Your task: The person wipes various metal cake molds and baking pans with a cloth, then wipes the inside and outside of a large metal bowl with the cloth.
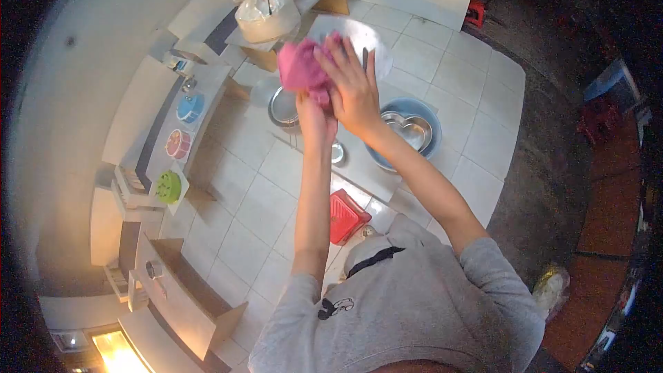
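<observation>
A bunched pink cloth (pixel 302 68) is held up in front of me, over the low bench. My left hand (pixel 316 121) is closed round its lower end. My right hand (pixel 353 90) lies across the cloth's right side, fingers long and slightly apart, gripping it against the left hand. A thin dark piece (pixel 364 59) shows by the right fingers; its kind is unclear. Behind the hands is a large whitish basin (pixel 380 45), partly hidden. To the right, a grey-blue basin (pixel 434 141) holds a heart-shaped metal pan (pixel 416 132). A round metal pan (pixel 282 107) is left of my wrists.
A small metal cup (pixel 337 153) stands on the low bench (pixel 380 173), near a red plastic stool (pixel 347 217). Blue (pixel 190 107), pink (pixel 178 144) and green (pixel 168 186) cake-like items line the left shelf. A tied plastic bag (pixel 268 17) sits at the back.
</observation>
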A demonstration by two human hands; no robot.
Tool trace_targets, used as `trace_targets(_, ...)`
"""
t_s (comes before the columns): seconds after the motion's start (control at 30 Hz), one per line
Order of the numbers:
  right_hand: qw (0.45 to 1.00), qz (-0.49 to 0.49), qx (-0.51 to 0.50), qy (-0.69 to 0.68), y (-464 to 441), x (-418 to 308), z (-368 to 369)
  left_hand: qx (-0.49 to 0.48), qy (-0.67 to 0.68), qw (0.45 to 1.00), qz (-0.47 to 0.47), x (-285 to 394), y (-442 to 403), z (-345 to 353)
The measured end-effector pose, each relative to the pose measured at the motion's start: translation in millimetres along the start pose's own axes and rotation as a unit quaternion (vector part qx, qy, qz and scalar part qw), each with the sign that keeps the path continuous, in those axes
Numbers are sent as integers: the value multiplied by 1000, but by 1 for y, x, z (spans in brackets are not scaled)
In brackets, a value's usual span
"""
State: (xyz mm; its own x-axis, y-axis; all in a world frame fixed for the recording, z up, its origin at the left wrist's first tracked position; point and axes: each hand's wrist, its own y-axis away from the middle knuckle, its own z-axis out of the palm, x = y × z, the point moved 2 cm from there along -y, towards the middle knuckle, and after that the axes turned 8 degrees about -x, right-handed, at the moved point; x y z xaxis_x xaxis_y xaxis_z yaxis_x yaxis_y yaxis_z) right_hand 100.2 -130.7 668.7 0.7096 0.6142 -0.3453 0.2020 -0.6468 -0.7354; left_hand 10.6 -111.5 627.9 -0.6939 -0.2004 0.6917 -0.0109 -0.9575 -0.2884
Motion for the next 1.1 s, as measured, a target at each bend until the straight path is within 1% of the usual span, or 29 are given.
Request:
trace_targets(0.03, 1000, -3, -2, -4, -3, -3, -1, 4, -2, 1000, 4, 9, 4, 6)
trace_targets(0.1, 992, 52, 102, -45, -14, -1, -6, -21, -29, 999, 38, 31, 8, 27)
trace_targets(0.13, 984, 111, 123, -71, -20, 3, -8, 4, -62, 998, 7, 34, 14, 26)
trace_targets(0.17, 984, 103, 126, -73, -26, 8, -11, 3, -62, 998, 15, 35, 17, 29)
trace_targets(0.23, 959, 157, 142, -190, -31, 17, -17, -15, -175, 983, 42, 33, 24, 36)
trace_targets(0.27, 933, 190, 79, -294, -24, 2, -21, -21, -217, 975, 39, 35, 23, 35)
trace_targets(0.3, 973, 94, 20, -212, -11, -2, -5, -26, -216, 975, 42, 35, 16, 32)
trace_targets(0.37, 988, -16, 64, -143, -5, -37, -15, -63, -49, 997, 13, 27, 6, 29)
trace_targets(0.4, 988, -14, 64, -140, -2, -31, -17, -51, -29, 998, -10, 23, 8, 27)
trace_targets(0.47, 996, -25, 16, -85, -16, -6, -12, -54, -18, 998, 5, 22, 11, 36)
trace_targets(0.5, 995, 0, 50, -83, -29, 10, -10, -50, -4, 999, 19, 23, 15, 39)
trace_targets(0.53, 985, 67, 56, -150, -43, 27, -14, -50, -43, 998, 18, 22, 20, 40)
trace_targets(0.57, 966, 133, 60, -215, -51, 35, -22, -50, -39, 998, 17, 19, 23, 43)
trace_targets(0.6, 966, 132, 61, -213, -50, 33, -26, -49, -34, 998, 21, 18, 23, 47)
trace_targets(0.63, 958, 174, -46, -224, -45, 26, -28, -50, -29, 998, 25, 18, 22, 51)
trace_targets(0.67, 937, 213, -151, -232, -39, 19, -28, -63, -2, 998, 24, 17, 17, 55)
trace_targets(0.7, 939, 211, -149, -229, -29, 11, -24, -66, 0, 998, 25, 17, 8, 53)
trace_targets(0.73, 972, 87, -55, -209, -13, 0, -17, -86, 59, 994, 12, 16, 0, 45)
trace_targets(0.77, 981, -37, 38, -185, 1, -8, -17, -103, 119, 988, -4, 12, -2, 40)
trace_targets(0.8, 982, -35, 38, -184, 1, -1, -15, -108, 147, 983, -12, 4, -3, 39)
trace_targets(0.83, 986, -61, 47, -150, -5, 7, -16, -110, 146, 983, -13, 1, -4, 44)
trace_targets(0.87, 988, -86, 56, -118, -14, 12, -17, -87, 103, 991, 1, 0, -4, 48)
trace_targets(0.9, 988, -82, 57, -119, -28, 22, -19, -63, 60, 996, 14, 0, -2, 50)
trace_targets(0.93, 972, 112, 0, -205, -46, 37, -24, -67, 37, 997, -1, 0, -1, 50)
trace_targets(0.97, 910, 299, -56, -280, -52, 49, -23, -66, 38, 997, -1, 0, 3, 53)
trace_targets(1.0, 911, 297, -57, -280, -51, 49, -26, -54, -22, 998, 14, 3, 5, 57)
trace_targets(1.03, 920, 249, -62, -296, -49, 47, -25, -43, -85, 995, 28, 9, 7, 61)
trace_targets(1.07, 926, 201, -66, -312, -46, 41, -25, -25, -50, 998, 28, 17, 9, 67)
trace_targets(1.1, 928, 196, -66, -311, -36, 30, -20, -27, -49, 998, 34, 18, 1, 64)
